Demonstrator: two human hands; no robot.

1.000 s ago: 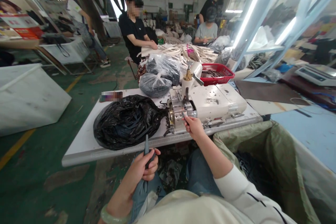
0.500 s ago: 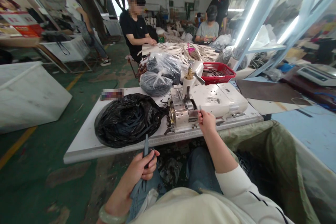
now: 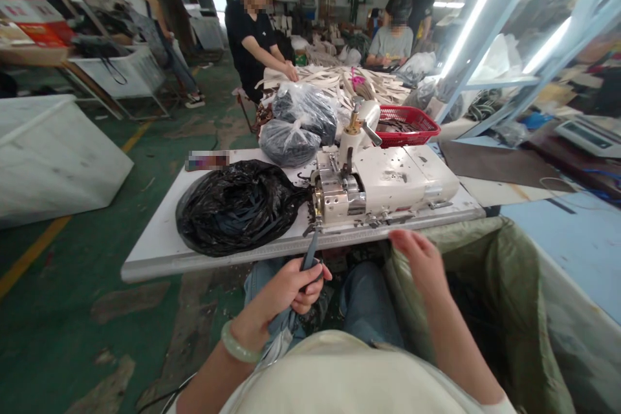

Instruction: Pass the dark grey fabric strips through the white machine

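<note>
The left hand (image 3: 295, 284) is over the lap, with its fingers closed around some dark strips (image 3: 311, 251). One end pokes up toward 1 o'clock, where the machine (image 3: 392, 174) sits. The strips are held low down, maybe so that this end stays free and does not flop. More of the dark stuff hangs below the hand, toward 7 o'clock.

The right hand (image 3: 418, 257) is at 2 o'clock from the left one, in front of the surface (image 3: 158, 242) and over the near edge of a big green sack (image 3: 519, 259). Its fingers look a bit bent, but they are blurry. I cannot tell if they pinch anything, or if they touch the sack. The sack gapes wide by the person's right side, perhaps so that things can drop in without a long reach.

On the surface, a black bag (image 3: 237, 242) lies at 10 o'clock from the left hand. It is rolled open like a nest, with dark strips inside, likely so that they are easy to grab. It sits just beside the shiny metal end of the machine.

Behind the machine, a red basket (image 3: 410, 138) is at 1 o'clock and tied clear bags (image 3: 291, 142) are at 11 o'clock. They may be there to leave the front free for the hands.
</note>
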